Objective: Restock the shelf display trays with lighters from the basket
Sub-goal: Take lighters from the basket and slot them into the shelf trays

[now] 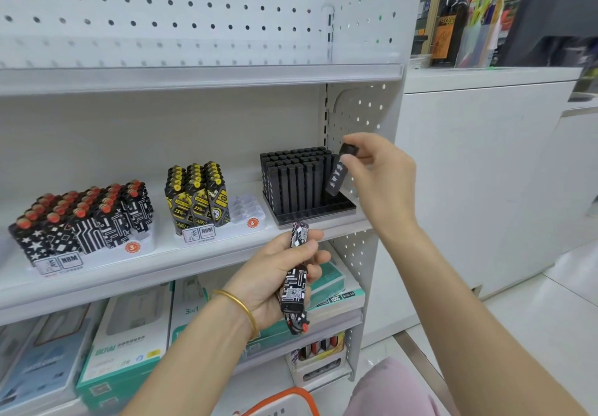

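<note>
Lighter (337,174), slim, black, white-scripted, tilts over the right edge of the black plastic display tray (318,211), cap pinched by right hand (386,177) fingers (362,140). Left hand (271,275) fingers clench black-and-white patterned lighters (293,289) below that tray. Leftward label (206,231): "NBM".

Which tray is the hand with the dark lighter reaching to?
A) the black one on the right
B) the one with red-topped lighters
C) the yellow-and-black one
A: the right hand pinches the dark lighter at the right edge of the black tray, beside its rows of black lighters; the left hand holds patterned lighters.
</note>
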The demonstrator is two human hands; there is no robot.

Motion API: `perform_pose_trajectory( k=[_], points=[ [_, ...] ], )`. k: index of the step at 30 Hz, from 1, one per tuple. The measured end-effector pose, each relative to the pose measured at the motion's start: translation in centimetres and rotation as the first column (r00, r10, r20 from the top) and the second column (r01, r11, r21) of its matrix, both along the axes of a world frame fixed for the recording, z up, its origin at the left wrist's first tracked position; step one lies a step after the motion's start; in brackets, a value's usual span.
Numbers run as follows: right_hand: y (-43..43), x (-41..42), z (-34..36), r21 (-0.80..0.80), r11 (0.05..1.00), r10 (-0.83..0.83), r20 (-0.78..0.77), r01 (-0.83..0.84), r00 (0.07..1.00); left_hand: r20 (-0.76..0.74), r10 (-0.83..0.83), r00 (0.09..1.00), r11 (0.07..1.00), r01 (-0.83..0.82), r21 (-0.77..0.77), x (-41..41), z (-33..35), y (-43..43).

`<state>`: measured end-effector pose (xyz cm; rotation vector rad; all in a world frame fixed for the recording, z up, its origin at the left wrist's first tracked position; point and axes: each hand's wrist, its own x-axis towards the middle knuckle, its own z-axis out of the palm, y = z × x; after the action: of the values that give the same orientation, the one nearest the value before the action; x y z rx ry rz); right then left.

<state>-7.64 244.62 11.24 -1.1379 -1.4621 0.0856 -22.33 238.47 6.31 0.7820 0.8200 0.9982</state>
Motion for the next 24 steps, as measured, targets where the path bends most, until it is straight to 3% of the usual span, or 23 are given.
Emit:
perform_pose_trajectory(
  k=[5,11,24],
  points=[
    [1.5,-1.1,-1.4,0.011,0.996,-0.085,0.188,0.085,0.979,-0.001,-0.012,1.000,1.000,0.012,0.014,0.0,-0.1,0.0],
    [1.8,-0.9,-1.5,-0.115,0.993,0.000,0.328,0.040,0.945,0.001,-0.028,1.000,0.999,0.028,0.030,-0.2,-0.2,0.1],
    [2.2,-0.6,-2.0,-0.147,0.989,0.056,0.351,-0.004,0.935,-0.002,-0.050,0.999,0.998,0.050,0.050,-0.3,-0.4,0.2]
  ],
)
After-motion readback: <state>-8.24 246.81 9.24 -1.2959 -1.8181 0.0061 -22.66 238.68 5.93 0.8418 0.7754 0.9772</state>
